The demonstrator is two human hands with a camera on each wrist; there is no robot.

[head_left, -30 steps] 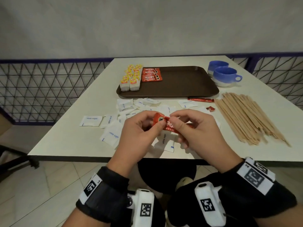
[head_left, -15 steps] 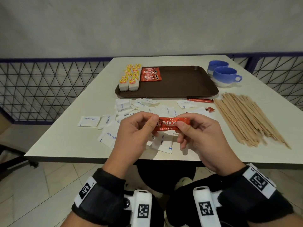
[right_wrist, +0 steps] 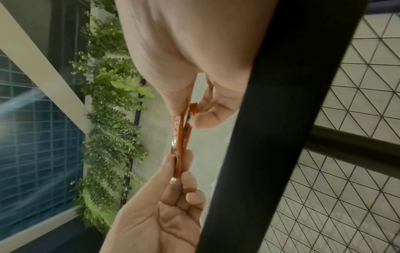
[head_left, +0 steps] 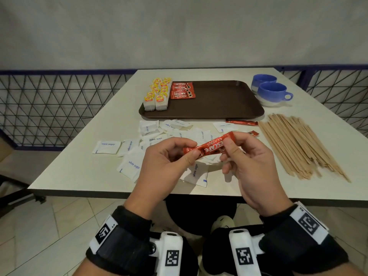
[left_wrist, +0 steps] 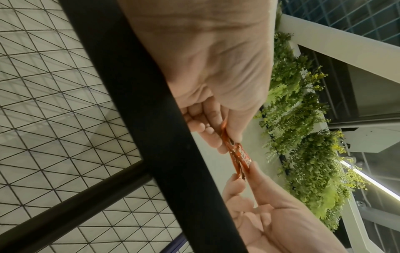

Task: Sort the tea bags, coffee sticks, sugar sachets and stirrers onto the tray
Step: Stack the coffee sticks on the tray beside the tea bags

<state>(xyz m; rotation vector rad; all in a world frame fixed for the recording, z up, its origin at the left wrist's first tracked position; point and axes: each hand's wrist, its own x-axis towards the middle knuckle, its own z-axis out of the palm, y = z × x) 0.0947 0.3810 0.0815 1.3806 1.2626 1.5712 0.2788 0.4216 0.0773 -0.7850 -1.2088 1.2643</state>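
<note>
Above the table's near edge, my left hand [head_left: 192, 153] pinches the left end of the red coffee sticks [head_left: 211, 147] and my right hand [head_left: 229, 143] pinches their right end. The sticks tilt up to the right. The wrist views show two sticks [left_wrist: 236, 154] lying together [right_wrist: 179, 137]. The brown tray [head_left: 219, 108] holds rows of yellow-tagged tea bags [head_left: 157, 94] at its left end, with coffee sticks [head_left: 182, 90] beside them. White sugar sachets [head_left: 107, 147] lie scattered on the table before the tray. Wooden stirrers [head_left: 298, 144] lie in a pile to the right.
Two blue cups [head_left: 272, 93] stand right of the tray. One more coffee stick [head_left: 242, 122] lies by the tray's front right corner, and a red end [head_left: 253, 133] shows behind my right hand. A wire mesh fence [head_left: 59, 108] runs behind the table.
The sticks have gone from bunched between my fingers to stretched out, then tilted with the right end higher. My hands have moved apart along them.
</note>
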